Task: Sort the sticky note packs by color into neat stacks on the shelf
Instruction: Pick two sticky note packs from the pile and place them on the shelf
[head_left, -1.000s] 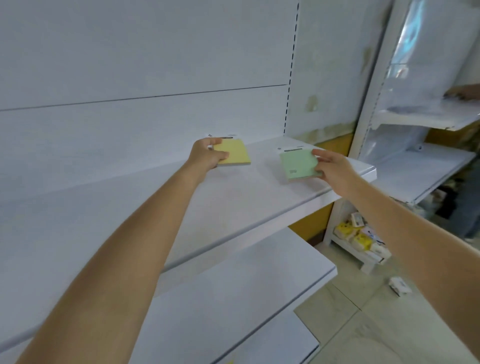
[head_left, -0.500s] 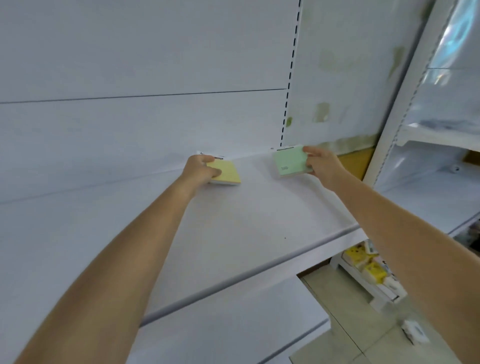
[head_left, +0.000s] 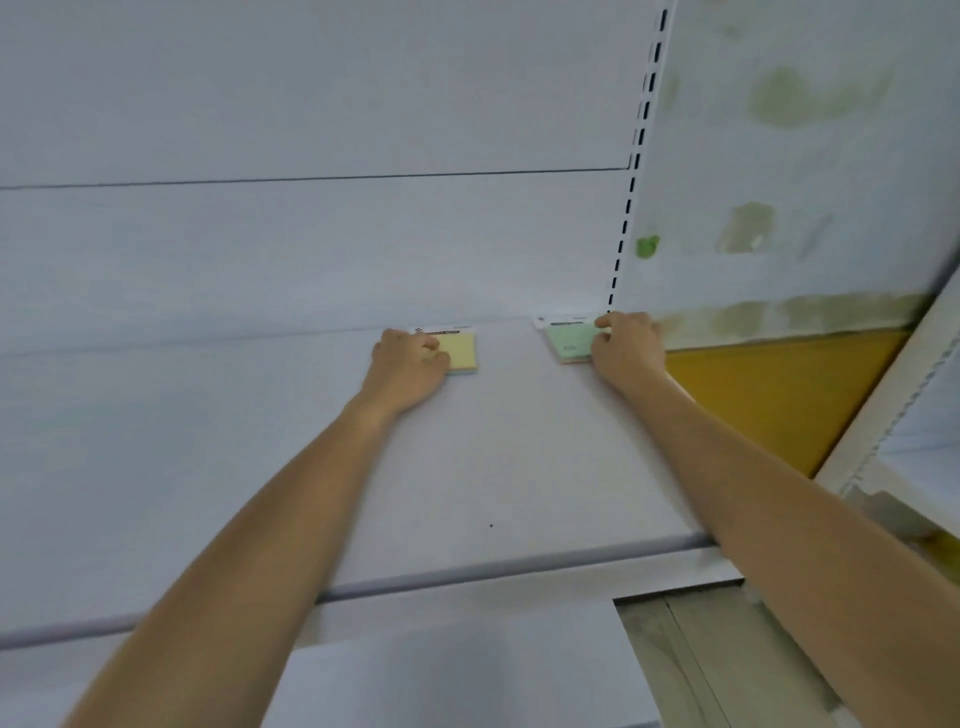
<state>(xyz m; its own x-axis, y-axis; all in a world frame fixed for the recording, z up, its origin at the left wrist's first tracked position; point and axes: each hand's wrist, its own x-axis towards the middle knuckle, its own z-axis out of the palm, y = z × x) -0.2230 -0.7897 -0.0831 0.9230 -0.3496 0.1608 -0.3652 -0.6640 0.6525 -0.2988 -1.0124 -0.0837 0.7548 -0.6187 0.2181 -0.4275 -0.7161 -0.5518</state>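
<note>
I'm seeing arms reaching deeper onto shelf (head_left: 519, 467) than before | left hand (head_left: 408, 366) gripping yellow pack (head_left: 460, 351) | right hand (head_left: 626, 345) gripping green pack (head_left: 569, 340)

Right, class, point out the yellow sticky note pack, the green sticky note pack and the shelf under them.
yellow sticky note pack (head_left: 461, 349): head view, its bare yellow top face.
green sticky note pack (head_left: 570, 342): head view, its green top face.
shelf (head_left: 519, 457): head view, bare top surface between the forearms.

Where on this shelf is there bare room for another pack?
Bare shelf lies left of the left hand, between the yellow pack and green pack, and forward to the front edge. The back right corner is crowded by the right hand.
</note>
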